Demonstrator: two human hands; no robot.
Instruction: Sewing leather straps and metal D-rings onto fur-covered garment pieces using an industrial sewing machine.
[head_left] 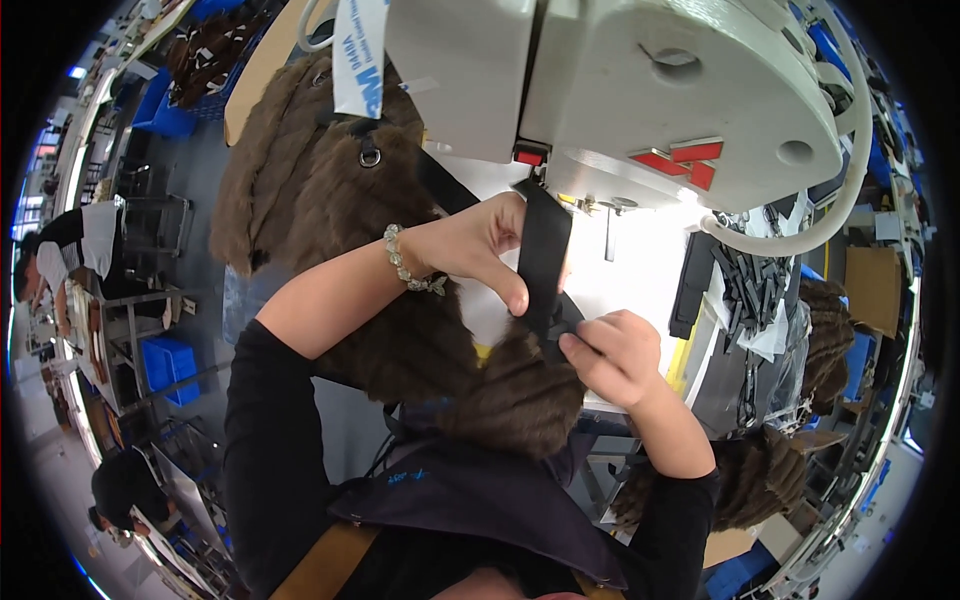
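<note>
My left hand (pixel 478 248), with a beaded bracelet at its wrist, is closed on a wide black strap (pixel 545 245) that stands up in a fold in front of the sewing machine (pixel 680 120). Thumb and fingers of my right hand (pixel 618 358) pinch the strap's lower part, where it meets a brown furry piece (pixel 525 395). That piece hangs over the table edge toward my lap. More brown fur (pixel 330 170), with a metal ring on it, lies left of the machine. The left fingertips are partly hidden behind the strap.
The machine's lit white bed (pixel 625 270) lies beyond my hands, with a white hose (pixel 800 240) curving at right. Black strap pieces (pixel 745 275) lie in a heap to the right. Further brown fur (pixel 745 485) is at lower right. People work at tables far left.
</note>
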